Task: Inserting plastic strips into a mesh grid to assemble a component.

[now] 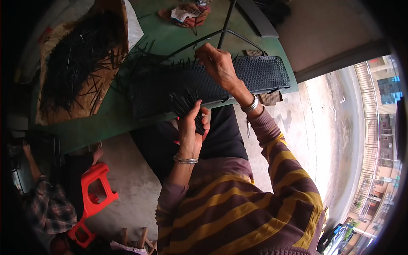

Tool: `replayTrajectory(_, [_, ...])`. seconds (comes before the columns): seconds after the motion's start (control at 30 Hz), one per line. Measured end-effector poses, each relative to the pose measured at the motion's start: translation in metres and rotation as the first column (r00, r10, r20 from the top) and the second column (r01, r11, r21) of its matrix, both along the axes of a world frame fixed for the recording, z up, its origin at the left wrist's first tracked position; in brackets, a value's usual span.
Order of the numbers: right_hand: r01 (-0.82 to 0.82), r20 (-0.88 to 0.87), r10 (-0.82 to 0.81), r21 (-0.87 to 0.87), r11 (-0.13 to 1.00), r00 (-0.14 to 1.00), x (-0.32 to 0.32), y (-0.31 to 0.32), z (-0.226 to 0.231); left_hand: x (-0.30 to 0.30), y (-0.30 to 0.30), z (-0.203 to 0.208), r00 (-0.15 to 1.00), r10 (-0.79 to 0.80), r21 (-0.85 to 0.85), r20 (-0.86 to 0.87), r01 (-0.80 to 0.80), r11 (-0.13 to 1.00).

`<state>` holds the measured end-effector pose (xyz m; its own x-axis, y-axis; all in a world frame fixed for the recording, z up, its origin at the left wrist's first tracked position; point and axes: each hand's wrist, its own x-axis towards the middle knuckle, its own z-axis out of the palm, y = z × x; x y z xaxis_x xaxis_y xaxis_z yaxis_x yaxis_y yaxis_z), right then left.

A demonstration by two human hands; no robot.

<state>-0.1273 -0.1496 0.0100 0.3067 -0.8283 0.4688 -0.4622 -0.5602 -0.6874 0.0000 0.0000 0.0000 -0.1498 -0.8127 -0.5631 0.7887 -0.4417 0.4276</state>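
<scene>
Black plastic strips (187,106), thin and short like little sticks, sit in a bunch in the left hand (191,127). That hand is closed tight around the low end of the bunch, and the tips fan out toward 11 o'clock. The strips look very light and a bit bendy, so a soft squeeze near the bottom should keep them from sliding out. One strip alone would be easy to drop.

At 1 o'clock from the bunch, the right hand (219,63) rests on the long black mesh tray (263,72) on the green table (106,119). Its fingers are pinched together at the far rim of the tray, maybe on one strip, but it is too dark to be sure. The tray looks stiff and full of small holes, and more strips stand up along its far edge.

At 9 o'clock from the tray, a big loose pile of the same black strips (80,59) lies on brown cardboard (102,91). A red plastic stool (95,191) stands on the floor at 7 o'clock.
</scene>
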Motion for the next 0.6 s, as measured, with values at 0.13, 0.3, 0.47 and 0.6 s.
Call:
replayTrajectory(0.13, [0.021, -0.129, -0.030, -0.067, 0.998, 0.991, -0.003, 0.002, -0.006, 0.003, 0.004, -0.009, 0.998, -0.043, -0.028, -0.040, 0.042, 0.999])
replayTrajectory(0.3, [0.161, -0.357, -0.296, -0.362, 0.918, 0.886, -0.001, 0.006, -0.011, -0.001, 0.001, -0.008, 0.997, -0.062, -0.049, -0.043, 0.060, 0.997])
replayTrajectory(0.47, [-0.104, -0.059, 0.139, 0.405, 0.908, 0.988, -0.013, 0.031, 0.016, 0.005, -0.002, -0.017, 0.999, -0.038, -0.099, 0.005, 0.039, 0.994])
replayTrajectory(0.6, [-0.326, 0.240, 0.221, 0.680, 0.657, 0.945, -0.015, 0.046, 0.014, -0.003, -0.006, -0.005, 0.998, 0.037, -0.040, 0.059, -0.034, 0.999])
